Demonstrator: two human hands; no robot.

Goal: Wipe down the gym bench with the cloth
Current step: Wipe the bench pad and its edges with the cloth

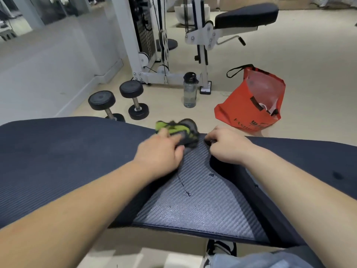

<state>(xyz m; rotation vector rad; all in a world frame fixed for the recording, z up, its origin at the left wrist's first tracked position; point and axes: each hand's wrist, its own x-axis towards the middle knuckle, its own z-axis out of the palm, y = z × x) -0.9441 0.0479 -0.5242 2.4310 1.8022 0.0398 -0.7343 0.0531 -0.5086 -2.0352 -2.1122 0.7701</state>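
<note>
Wet dark bench (58, 161) with cloth (186, 130); dumbbells (101, 100) on pale gym floor (299, 64).

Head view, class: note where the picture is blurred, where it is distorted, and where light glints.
Head view: motion blur smears the cloth and the left hand on it; wide-angle distortion bows the bench edge; droplets glint on the bench's grey textured panel; light is soft, shadows faint.

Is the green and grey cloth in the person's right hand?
No, the left hand grips the green and grey cloth on the dark padded gym bench; the right hand touches only the bench.
</note>
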